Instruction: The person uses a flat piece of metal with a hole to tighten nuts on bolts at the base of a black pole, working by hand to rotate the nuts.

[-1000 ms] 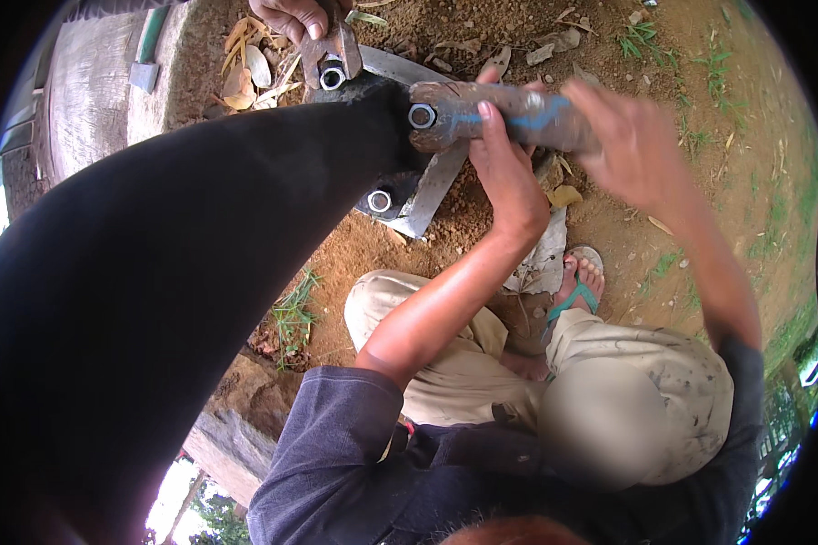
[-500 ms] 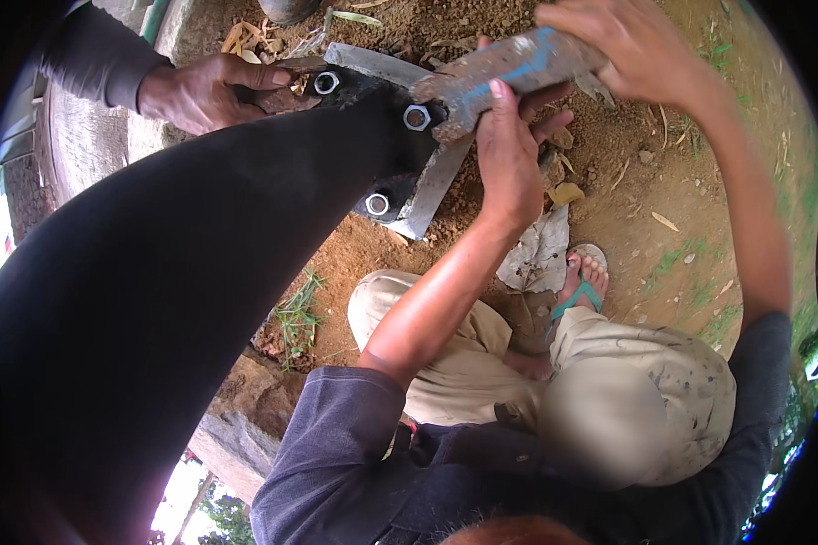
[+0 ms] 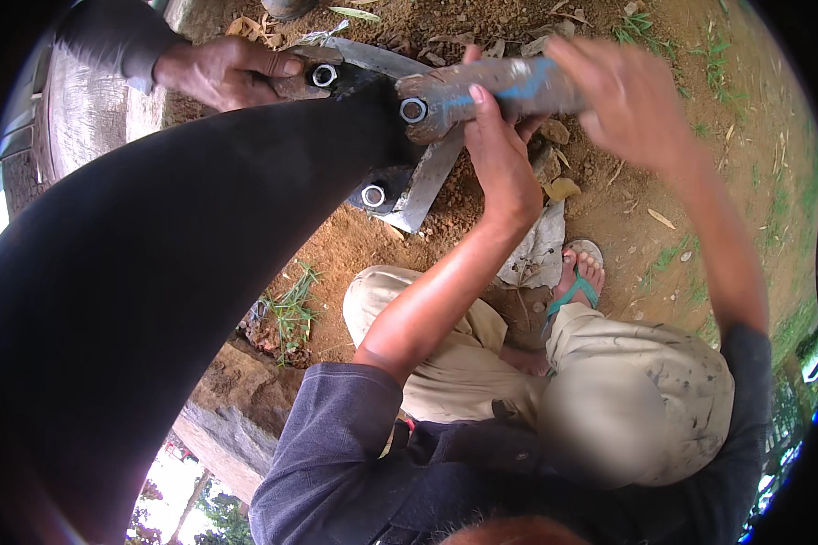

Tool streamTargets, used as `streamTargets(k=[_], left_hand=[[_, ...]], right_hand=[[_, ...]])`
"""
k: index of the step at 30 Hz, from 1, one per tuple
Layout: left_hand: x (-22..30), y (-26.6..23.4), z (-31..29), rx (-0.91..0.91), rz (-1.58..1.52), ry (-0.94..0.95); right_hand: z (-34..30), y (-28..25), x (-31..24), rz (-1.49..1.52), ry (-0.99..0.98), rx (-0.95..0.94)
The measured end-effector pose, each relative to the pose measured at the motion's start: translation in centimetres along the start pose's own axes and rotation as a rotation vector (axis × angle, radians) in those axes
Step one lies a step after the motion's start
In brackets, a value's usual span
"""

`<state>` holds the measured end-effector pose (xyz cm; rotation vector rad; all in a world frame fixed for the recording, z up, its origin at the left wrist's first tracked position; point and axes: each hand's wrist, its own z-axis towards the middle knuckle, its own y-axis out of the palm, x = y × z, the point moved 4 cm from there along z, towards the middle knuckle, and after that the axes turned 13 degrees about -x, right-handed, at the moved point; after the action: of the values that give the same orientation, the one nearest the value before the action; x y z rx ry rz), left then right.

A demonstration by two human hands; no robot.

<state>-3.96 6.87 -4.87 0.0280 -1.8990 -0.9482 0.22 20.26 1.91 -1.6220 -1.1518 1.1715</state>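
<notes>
A rusty metal strap [image 3: 304,80] is clamped in the closed grip of the left hand [image 3: 232,73], just above the narrow end of a large black panel [image 3: 182,272]. The right hand is not seen. A nut [image 3: 323,74] is seated on the strap, touching the panel's tip. Just right of that tip, a grey bar [image 3: 509,86] marked with blue paint is held by a crouching co-worker's two hands, one [image 3: 500,168] closed under it and one [image 3: 623,91] laid over its far end. A second nut [image 3: 413,110] is set in the bar's near end, and a third [image 3: 373,195] lies below the tip. Beneath the panel, bare reddish soil [image 3: 645,227] is strewn with dry leaves and grass tufts; a stone block [image 3: 236,418] is seen at its lower edge.
</notes>
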Motion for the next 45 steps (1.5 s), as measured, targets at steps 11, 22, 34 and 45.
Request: streamTargets(k=[11,22,34,45], left_hand=[[-0.7,0.7,-0.5,-0.242,0.046,-0.114],[-0.2,0.0,2.0,-0.505,0.099,-0.105],[0.1,-1.6,1.8,-0.32,0.079,-0.037],[-0.5,-1.2,-0.3,-0.183,-0.02,-0.024]], right_hand=[[0.0,0.5,3.8,-0.171,-0.205,0.134],[10.1,-6.4,3.2,-0.185,-0.529,-0.065],[11.3,-3.3,2.1,-0.122,-0.577,-0.014],[-3.4,1.6,-3.2,0.159,0.157,-0.016]])
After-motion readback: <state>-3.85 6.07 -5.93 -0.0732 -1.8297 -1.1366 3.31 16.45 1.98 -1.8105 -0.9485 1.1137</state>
